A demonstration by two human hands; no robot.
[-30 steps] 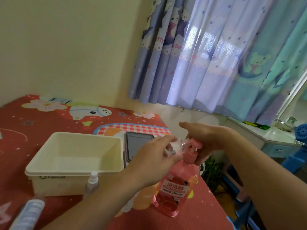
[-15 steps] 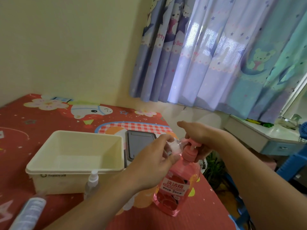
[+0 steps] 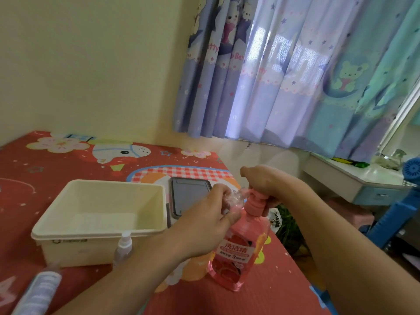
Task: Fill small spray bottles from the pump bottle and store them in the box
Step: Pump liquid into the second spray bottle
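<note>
Pink pump bottle (image 3: 238,251) near table edge | right hand (image 3: 263,180) presses pump | left hand (image 3: 204,226) grips small bottle (image 3: 236,198)

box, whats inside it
The box shows only a bare cream floor, no bottles stored. Its near wall hides the front strip of the floor.

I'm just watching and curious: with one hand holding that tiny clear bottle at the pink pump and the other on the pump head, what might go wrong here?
1. The left hand hides the small clear bottle, so liquid could miss its mouth.
2. The pump bottle stands near the table's right edge; the right hand pressing off-centre might tip it.
3. A spill could reach the phone just behind.
</note>
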